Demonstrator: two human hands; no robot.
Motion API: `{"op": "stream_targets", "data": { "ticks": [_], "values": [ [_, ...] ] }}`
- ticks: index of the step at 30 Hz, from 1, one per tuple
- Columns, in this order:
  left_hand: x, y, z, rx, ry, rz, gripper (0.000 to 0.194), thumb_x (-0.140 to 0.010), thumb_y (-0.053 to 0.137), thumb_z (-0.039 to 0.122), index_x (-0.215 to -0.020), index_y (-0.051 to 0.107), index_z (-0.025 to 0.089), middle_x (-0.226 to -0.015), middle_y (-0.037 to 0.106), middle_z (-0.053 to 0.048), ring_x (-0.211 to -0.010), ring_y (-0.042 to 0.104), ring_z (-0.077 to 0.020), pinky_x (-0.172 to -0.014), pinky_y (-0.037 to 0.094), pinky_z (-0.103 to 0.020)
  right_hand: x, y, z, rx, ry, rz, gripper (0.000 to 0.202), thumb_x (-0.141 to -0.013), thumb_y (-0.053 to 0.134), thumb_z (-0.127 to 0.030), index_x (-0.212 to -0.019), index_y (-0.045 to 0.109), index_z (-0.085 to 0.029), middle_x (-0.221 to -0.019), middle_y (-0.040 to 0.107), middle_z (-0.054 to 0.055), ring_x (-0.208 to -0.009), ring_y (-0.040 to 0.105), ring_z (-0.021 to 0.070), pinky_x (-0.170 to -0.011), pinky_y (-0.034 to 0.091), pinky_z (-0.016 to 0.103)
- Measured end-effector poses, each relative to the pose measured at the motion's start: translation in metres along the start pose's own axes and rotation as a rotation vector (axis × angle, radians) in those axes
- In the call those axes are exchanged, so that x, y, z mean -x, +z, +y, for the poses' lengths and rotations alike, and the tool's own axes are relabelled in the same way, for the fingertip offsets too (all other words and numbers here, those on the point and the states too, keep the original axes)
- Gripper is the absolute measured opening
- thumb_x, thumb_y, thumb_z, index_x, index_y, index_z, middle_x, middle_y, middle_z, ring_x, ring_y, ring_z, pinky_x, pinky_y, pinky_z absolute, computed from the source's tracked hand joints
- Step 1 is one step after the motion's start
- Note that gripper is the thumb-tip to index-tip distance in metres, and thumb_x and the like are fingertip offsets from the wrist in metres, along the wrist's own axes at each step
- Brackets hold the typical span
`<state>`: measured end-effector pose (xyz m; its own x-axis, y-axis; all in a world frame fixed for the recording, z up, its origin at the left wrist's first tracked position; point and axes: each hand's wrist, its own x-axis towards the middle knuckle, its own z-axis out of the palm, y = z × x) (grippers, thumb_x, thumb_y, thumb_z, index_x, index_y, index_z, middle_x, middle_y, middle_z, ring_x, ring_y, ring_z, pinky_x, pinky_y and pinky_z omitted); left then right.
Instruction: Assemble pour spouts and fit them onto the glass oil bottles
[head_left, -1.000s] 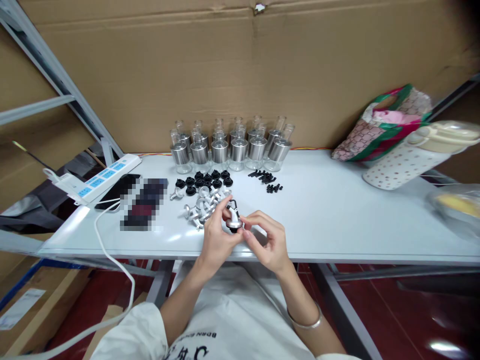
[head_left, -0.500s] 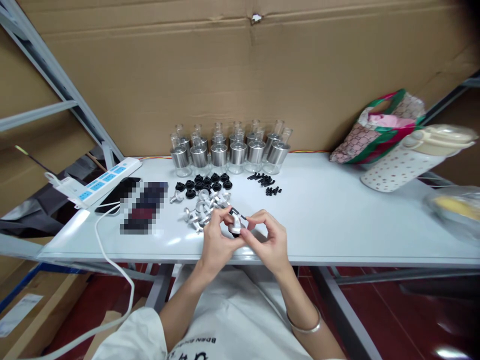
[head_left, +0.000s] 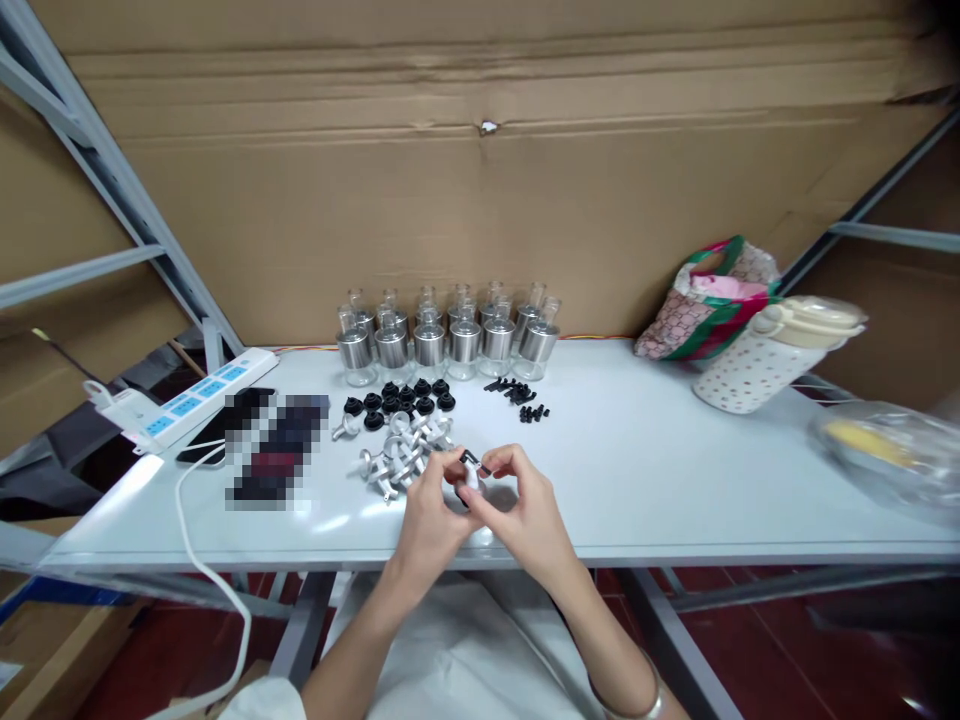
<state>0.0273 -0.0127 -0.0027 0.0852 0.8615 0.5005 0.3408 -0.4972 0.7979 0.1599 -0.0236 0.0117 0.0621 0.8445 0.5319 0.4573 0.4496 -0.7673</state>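
Spout piece [head_left: 472,478], silvery and small, at lower centre of the frame, held up between both hands, over the front of the white table [head_left: 660,480]. Left hand [head_left: 431,515] bent round its left side, forefinger and thumb gripping; right hand [head_left: 529,515] pinching from the right, thumb tip against the piece, forefinger tip at the end of a thin black strip [head_left: 475,462] angled across the top. Contact on the underside hidden by the fingers. Just up and left, near the left hand, a heap of similar spouts [head_left: 401,460], black stoppers [head_left: 391,403] behind; around mid-frame, small black bits [head_left: 519,395]. Beyond, upright in two rows before the cardboard [head_left: 480,220], glass bottles [head_left: 430,347] with metal sleeves, contents too small to tell. Right of frame, a patterned bag [head_left: 667,320] with something pink [head_left: 727,288] in its mouth; just beside, a spotted jug [head_left: 750,370], lid on, inside hidden. At right edge, a plastic-covered bowl [head_left: 874,480] with something yellow [head_left: 866,440] within.
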Motion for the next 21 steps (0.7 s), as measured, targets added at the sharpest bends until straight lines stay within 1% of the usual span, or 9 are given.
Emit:
{"op": "stream_targets", "data": {
  "ticks": [2, 6, 8, 10, 13, 15, 16, 19, 21],
  "values": [
    [0.0, 0.001, -0.003, -0.018, 0.062, -0.048, 0.043, -0.075, 0.061, 0.015, -0.117, 0.052, 0.02, -0.1, 0.066, -0.005, -0.084, 0.065, -0.0144, -0.08, 0.055, -0.029, -0.006, -0.003, -0.002, -0.016, 0.009, 0.012, 0.014, -0.079, 0.061, -0.023, -0.082, 0.048, -0.022, -0.081, 0.064, 0.003, -0.072, 0.063, 0.016, -0.068, 0.054, 0.03],
    [0.001, 0.003, -0.004, 0.017, 0.15, -0.106, 0.064, -0.082, 0.055, 0.013, -0.141, 0.033, 0.026, -0.134, 0.053, -0.012, -0.106, 0.063, -0.0173, -0.09, 0.055, -0.032, -0.028, -0.013, -0.009, -0.03, -0.038, 0.016, 0.012, -0.084, 0.056, -0.022, -0.094, 0.049, -0.023, -0.088, 0.064, 0.004, -0.076, 0.065, 0.0161, -0.069, 0.054, 0.03],
    [0.001, 0.003, -0.003, 0.024, 0.152, -0.115, 0.063, -0.084, 0.053, 0.012, -0.141, 0.031, 0.026, -0.139, 0.048, -0.012, -0.118, 0.057, -0.0194, -0.092, 0.054, -0.033, -0.048, -0.022, -0.01, 0.014, -0.115, 0.057, 0.018, -0.086, 0.051, -0.019, -0.103, 0.05, -0.023, -0.097, 0.062, 0.006, -0.078, 0.063, 0.016, -0.072, 0.053, 0.031],
    [0.001, 0.001, -0.001, 0.001, 0.144, -0.139, 0.053, -0.084, 0.052, 0.012, -0.135, 0.041, 0.025, -0.139, 0.048, -0.012, -0.121, 0.055, -0.0206, -0.093, 0.053, -0.035, -0.075, -0.033, -0.006, 0.074, -0.171, 0.131, 0.024, -0.086, 0.045, -0.016, -0.108, 0.052, -0.023, -0.098, 0.059, 0.006, -0.076, 0.059, 0.0162, -0.073, 0.05, 0.033],
    [0.0, -0.001, 0.0, -0.036, 0.145, -0.184, 0.037, -0.085, 0.051, 0.012, -0.12, 0.052, 0.023, -0.135, 0.05, -0.012, -0.122, 0.054, -0.0221, -0.093, 0.052, -0.037, -0.123, -0.052, 0.013, 0.21, -0.164, 0.31, 0.026, -0.083, 0.039, -0.011, -0.094, 0.06, -0.022, -0.084, 0.048, 0.004, -0.074, 0.054, 0.018, -0.077, 0.046, 0.036],
    [0.0, -0.001, 0.001, -0.046, 0.145, -0.208, 0.032, -0.085, 0.051, 0.012, -0.115, 0.054, 0.022, -0.134, 0.051, -0.013, -0.119, 0.056, -0.0219, -0.093, 0.052, -0.038, -0.154, -0.063, 0.034, 0.318, -0.065, 0.405, 0.025, -0.082, 0.041, -0.012, -0.09, 0.063, -0.02, -0.084, 0.045, 0.005, -0.08, 0.052, 0.0203, -0.081, 0.044, 0.037],
    [0.0, -0.001, 0.002, -0.048, 0.14, -0.217, 0.031, -0.085, 0.051, 0.012, -0.114, 0.055, 0.021, -0.133, 0.051, -0.013, -0.116, 0.057, -0.0213, -0.093, 0.052, -0.037, -0.167, -0.067, 0.046, 0.361, 0.006, 0.434, 0.024, -0.081, 0.044, -0.015, -0.095, 0.064, -0.019, -0.086, 0.045, 0.005, -0.082, 0.052, 0.021, -0.085, 0.043, 0.039],
    [-0.001, -0.002, 0.006, -0.051, 0.131, -0.235, 0.027, -0.085, 0.051, 0.013, -0.11, 0.057, 0.021, -0.13, 0.053, -0.012, -0.112, 0.06, -0.0207, -0.089, 0.054, -0.035, -0.194, -0.073, 0.078, 0.471, 0.175, 0.406, 0.037, -0.078, 0.062, -0.038, -0.108, 0.065, -0.016, -0.097, 0.049, 0.01, -0.09, 0.052, 0.0241, -0.09, 0.04, 0.041],
    [-0.001, -0.003, 0.008, -0.047, 0.143, -0.243, 0.024, -0.086, 0.051, 0.013, -0.108, 0.058, 0.02, -0.128, 0.054, -0.013, -0.112, 0.06, -0.0208, -0.09, 0.053, -0.035, -0.202, -0.072, 0.095, 0.54, 0.234, 0.322, 0.045, -0.075, 0.066, -0.048, -0.103, 0.068, -0.013, -0.097, 0.053, 0.013, -0.091, 0.053, 0.026, -0.088, 0.04, 0.041]
  ]
}}
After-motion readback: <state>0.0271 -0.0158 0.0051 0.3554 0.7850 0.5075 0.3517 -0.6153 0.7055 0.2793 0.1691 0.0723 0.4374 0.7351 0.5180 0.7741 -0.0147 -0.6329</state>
